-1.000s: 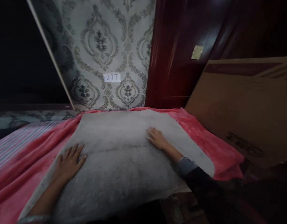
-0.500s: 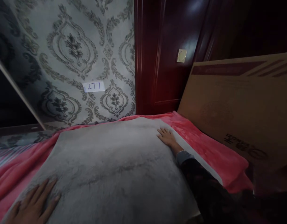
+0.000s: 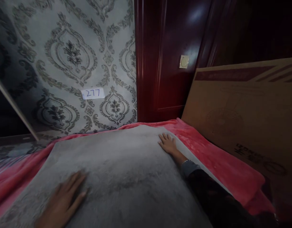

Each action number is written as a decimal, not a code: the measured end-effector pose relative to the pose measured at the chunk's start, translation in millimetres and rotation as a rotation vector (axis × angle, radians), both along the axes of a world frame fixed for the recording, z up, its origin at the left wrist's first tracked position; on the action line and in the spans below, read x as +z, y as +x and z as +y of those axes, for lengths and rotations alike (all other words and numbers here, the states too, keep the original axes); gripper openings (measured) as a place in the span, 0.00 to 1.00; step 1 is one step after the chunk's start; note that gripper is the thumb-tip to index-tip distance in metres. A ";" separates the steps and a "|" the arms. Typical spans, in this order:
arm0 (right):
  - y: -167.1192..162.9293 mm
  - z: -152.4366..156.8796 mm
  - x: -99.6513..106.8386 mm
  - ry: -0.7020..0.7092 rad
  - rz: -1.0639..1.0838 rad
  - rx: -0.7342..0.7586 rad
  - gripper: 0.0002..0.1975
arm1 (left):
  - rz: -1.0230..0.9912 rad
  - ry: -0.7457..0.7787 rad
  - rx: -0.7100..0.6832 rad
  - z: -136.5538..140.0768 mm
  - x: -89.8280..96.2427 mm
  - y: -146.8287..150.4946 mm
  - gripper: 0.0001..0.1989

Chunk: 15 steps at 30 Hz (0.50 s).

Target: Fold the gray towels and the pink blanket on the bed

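A large grey plush cloth (image 3: 127, 158), like a mat or small blanket, lies spread over a pink blanket (image 3: 207, 155). Darker brushed streaks cross its middle and near part. My left hand (image 3: 62, 199) is over its near left part, fingers stretched out and slightly blurred. Close to the cloth's far right edge, my right hand (image 3: 168, 144) lies flat with its fingers spread. Neither hand grips anything. A dark sleeve with a grey cuff (image 3: 189, 167) covers my right arm.
A big cardboard box (image 3: 236, 110) leans at the right beside the pink blanket. Behind stand a dark red panelled door (image 3: 169, 79) with a square plate (image 3: 184, 61) and a patterned wall (image 3: 98, 69) bearing a paper label marked 277 (image 3: 93, 93). Striped fabric (image 3: 5, 163) shows at left.
My left hand has moved right and a little farther up over the grey cloth. My right hand stays at about the same spot on it. The view has tilted slightly.
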State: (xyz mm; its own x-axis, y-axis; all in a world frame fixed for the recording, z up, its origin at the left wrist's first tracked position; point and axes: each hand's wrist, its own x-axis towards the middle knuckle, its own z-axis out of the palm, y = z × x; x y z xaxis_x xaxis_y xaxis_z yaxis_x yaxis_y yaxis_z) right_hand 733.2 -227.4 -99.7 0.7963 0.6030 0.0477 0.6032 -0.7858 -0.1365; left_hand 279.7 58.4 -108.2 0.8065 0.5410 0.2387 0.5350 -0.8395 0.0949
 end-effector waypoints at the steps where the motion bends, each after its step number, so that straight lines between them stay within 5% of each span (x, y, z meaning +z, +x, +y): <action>1: -0.3 5.2 0.5 0.014 -0.010 0.045 0.31 | 0.024 -0.014 -0.071 -11.0 7.1 25.2 0.32; 4: 3.9 18.9 0.1 0.027 -0.016 0.116 0.31 | 0.145 -0.065 -0.236 -36.5 22.1 95.3 0.32; 7: 17.6 25.2 0.2 0.033 0.006 0.061 0.32 | 0.235 -0.078 -0.220 -38.6 23.6 141.8 0.32; 15: 66.0 24.9 -7.9 0.051 -0.023 -0.008 0.34 | 0.211 -0.038 0.000 37.3 21.7 166.0 0.31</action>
